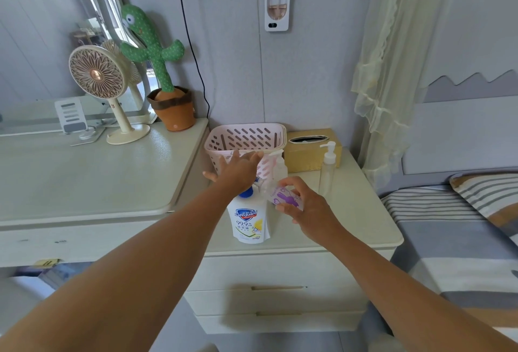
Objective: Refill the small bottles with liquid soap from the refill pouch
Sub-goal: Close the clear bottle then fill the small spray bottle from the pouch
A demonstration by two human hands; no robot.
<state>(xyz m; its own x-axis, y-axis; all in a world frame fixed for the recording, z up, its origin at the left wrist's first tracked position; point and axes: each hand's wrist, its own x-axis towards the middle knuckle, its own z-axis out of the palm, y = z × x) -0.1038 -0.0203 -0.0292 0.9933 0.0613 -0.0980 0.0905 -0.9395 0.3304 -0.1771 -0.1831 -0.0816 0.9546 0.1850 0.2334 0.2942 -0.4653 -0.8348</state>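
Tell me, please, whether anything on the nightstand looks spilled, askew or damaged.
Nothing stands out. The pouch stands upright and capped, the pump bottle is upright, and no spill shows. Only the small bottle is tilted, because the right hand holds it.

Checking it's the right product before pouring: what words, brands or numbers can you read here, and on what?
"Safeguard": blue badge on the refill pouch.
"99.9": below that badge, same pouch, small percent sign beside it.
Smaller lines on the pouch: too blurred to read.
Purple print on the small bottle held in the right hand: not readable.
Red mark on the fan stem: too small to read.
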